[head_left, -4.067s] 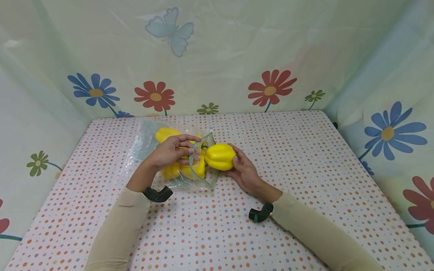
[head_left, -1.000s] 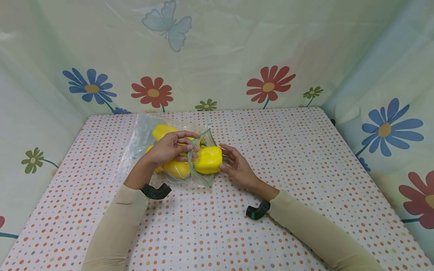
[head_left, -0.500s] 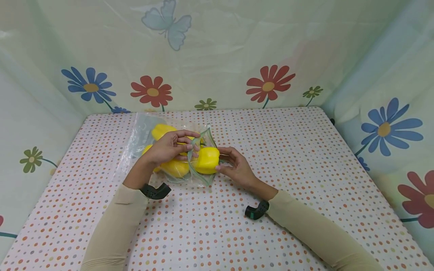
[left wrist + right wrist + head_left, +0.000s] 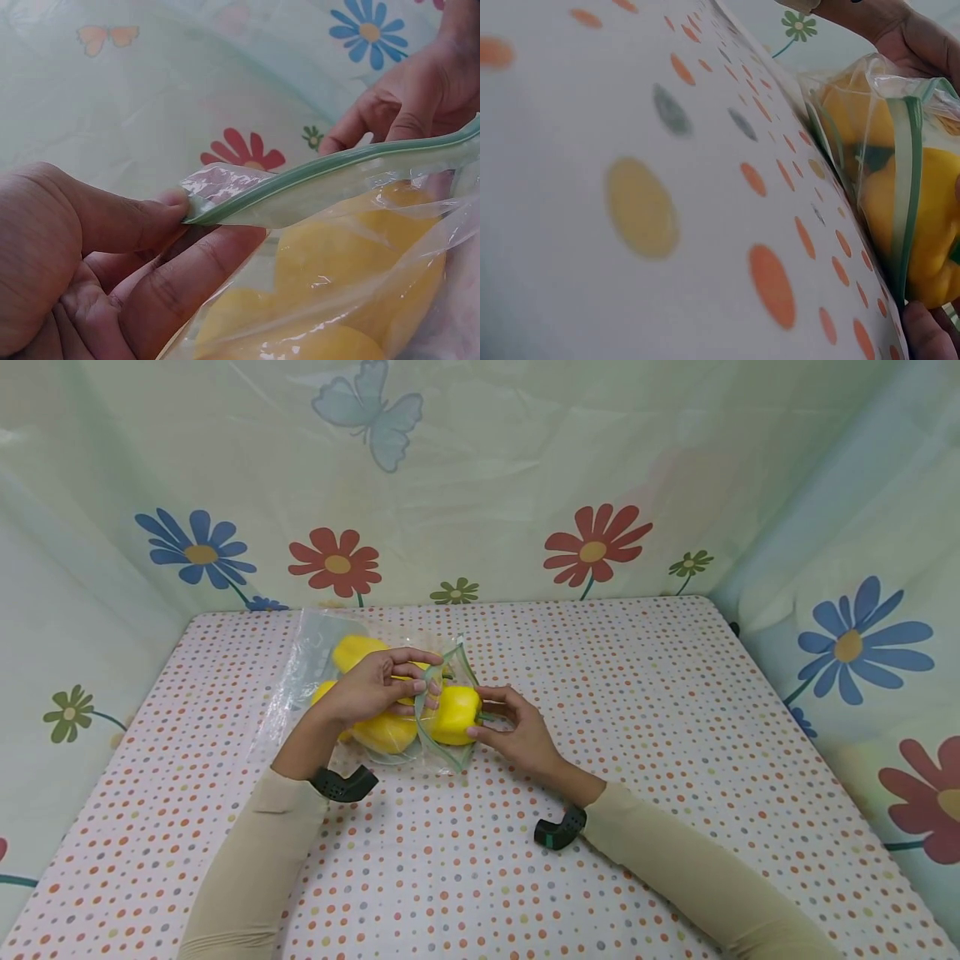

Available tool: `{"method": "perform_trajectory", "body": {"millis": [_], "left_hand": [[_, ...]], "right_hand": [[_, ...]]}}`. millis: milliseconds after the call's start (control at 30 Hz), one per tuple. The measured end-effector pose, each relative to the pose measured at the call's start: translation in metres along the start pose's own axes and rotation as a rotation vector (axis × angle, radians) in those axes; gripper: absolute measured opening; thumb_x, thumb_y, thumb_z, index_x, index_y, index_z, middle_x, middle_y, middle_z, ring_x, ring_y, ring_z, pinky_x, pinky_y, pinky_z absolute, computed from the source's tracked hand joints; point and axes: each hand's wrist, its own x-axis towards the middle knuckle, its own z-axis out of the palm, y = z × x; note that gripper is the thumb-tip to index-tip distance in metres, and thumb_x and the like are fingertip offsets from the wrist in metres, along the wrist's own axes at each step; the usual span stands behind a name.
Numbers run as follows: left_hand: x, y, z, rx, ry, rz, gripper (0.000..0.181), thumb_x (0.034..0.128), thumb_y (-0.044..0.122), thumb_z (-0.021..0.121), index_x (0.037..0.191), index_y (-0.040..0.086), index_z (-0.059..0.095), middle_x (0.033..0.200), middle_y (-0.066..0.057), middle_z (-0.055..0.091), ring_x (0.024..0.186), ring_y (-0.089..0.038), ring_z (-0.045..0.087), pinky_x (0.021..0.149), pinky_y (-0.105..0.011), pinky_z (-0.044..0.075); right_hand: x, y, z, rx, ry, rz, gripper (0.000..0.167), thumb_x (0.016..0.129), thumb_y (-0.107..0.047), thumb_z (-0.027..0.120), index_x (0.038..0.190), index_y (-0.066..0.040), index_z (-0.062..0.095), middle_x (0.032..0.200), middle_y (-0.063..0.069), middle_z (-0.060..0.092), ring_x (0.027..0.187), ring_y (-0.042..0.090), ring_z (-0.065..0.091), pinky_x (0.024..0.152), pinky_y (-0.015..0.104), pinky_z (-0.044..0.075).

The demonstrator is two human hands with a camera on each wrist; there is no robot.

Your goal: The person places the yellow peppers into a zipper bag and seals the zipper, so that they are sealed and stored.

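A clear zip bag (image 4: pixel 288 693) with a green zip strip (image 4: pixel 300 176) lies on the table, its mouth facing right. My left hand (image 4: pixel 367 693) pinches the edge of that mouth between thumb and fingers. Several yellow bell peppers (image 4: pixel 356 650) are inside the bag. Another yellow bell pepper (image 4: pixel 455 714) sits partly inside the opening, its green stem pointing right. My right hand (image 4: pixel 525 735) holds this pepper at its stem end, thumb on the near side and fingers on the far side. In the right wrist view only some fingertips (image 4: pixel 928 334) show below it.
A dotted cloth covers the table (image 4: pixel 465 877). Behind and at the sides hangs a pale curtain (image 4: pixel 487 468) printed with flowers and a butterfly. Each wrist wears a black device (image 4: pixel 345 783) over a beige sleeve (image 4: pixel 247 877).
The right hand has moved left, bringing the pepper into the bag's mouth. Its stem, which pointed left earlier, now points right. The left hand has kept its pinch on the bag edge.
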Motion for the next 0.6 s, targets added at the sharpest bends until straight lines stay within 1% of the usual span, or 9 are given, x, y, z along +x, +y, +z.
{"method": "perform_trajectory", "body": {"millis": [133,233,300,333,400,500,533,600], "left_hand": [[0.000,0.000,0.000,0.024,0.008,-0.008,0.037,0.0997,0.006,0.055,0.136,0.013,0.055,0.103,-0.010,0.066,0.073,-0.017,0.063,0.060,-0.020,0.054],[0.000,-0.001,0.000,0.030,0.009,-0.007,0.037,0.0998,0.006,0.055,0.137,0.012,0.055,0.102,-0.010,0.064,0.070,-0.017,0.061,0.061,-0.021,0.054],[0.000,-0.001,0.000,0.029,0.009,-0.003,0.037,0.0998,0.006,0.055,0.136,0.012,0.055,0.101,-0.010,0.063,0.070,-0.017,0.061,0.060,-0.021,0.054],[0.000,-0.001,0.000,0.029,0.008,-0.001,0.037,0.0998,0.006,0.055,0.136,0.012,0.055,0.102,-0.010,0.063,0.071,-0.017,0.062,0.060,-0.021,0.054],[0.000,-0.002,0.000,0.029,0.007,0.003,0.037,0.0998,0.006,0.055,0.136,0.013,0.055,0.103,-0.010,0.065,0.075,-0.018,0.064,0.060,-0.021,0.054],[0.001,-0.002,0.000,0.032,0.005,0.005,0.037,0.0996,0.006,0.055,0.136,0.013,0.055,0.102,-0.010,0.065,0.074,-0.018,0.063,0.060,-0.020,0.054],[0.001,-0.002,0.000,0.033,0.005,0.004,0.037,0.0996,0.006,0.055,0.136,0.012,0.055,0.102,-0.010,0.065,0.074,-0.017,0.063,0.059,-0.020,0.053],[0.001,-0.002,-0.001,0.031,0.003,0.005,0.038,0.0996,0.006,0.055,0.137,0.011,0.054,0.102,-0.010,0.066,0.071,-0.017,0.061,0.058,-0.020,0.052]], "right_hand": [[0.000,-0.001,0.003,-0.029,0.032,0.005,0.054,0.083,-0.006,0.079,0.131,-0.004,0.055,0.139,0.012,0.052,0.119,0.036,0.056,0.092,0.046,0.056],[0.001,-0.003,0.005,-0.081,0.042,-0.002,0.055,0.083,-0.006,0.078,0.132,-0.003,0.055,0.139,0.015,0.052,0.116,0.039,0.057,0.092,0.050,0.055],[0.000,-0.007,0.005,-0.124,0.039,0.000,0.056,0.084,-0.006,0.077,0.135,-0.002,0.053,0.139,0.018,0.051,0.116,0.042,0.056,0.094,0.053,0.052],[0.000,-0.010,0.005,-0.135,0.032,0.009,0.055,0.086,-0.006,0.074,0.136,-0.002,0.052,0.139,0.020,0.050,0.117,0.043,0.055,0.092,0.053,0.053],[-0.002,-0.022,0.004,-0.143,0.009,0.035,0.052,0.091,-0.006,0.069,0.139,-0.001,0.050,0.139,0.023,0.048,0.120,0.044,0.054,0.088,0.053,0.056],[-0.004,-0.041,0.001,-0.139,-0.030,0.071,0.048,0.095,-0.006,0.063,0.141,0.001,0.048,0.139,0.024,0.046,0.124,0.045,0.051,0.082,0.049,0.059],[-0.004,-0.046,0.001,-0.137,-0.041,0.077,0.047,0.096,-0.006,0.062,0.141,0.001,0.048,0.139,0.024,0.046,0.126,0.045,0.050,0.081,0.048,0.059],[-0.004,-0.050,-0.001,-0.138,-0.054,0.084,0.048,0.096,-0.007,0.062,0.141,0.000,0.047,0.140,0.023,0.046,0.129,0.044,0.049,0.089,0.048,0.057]]}}
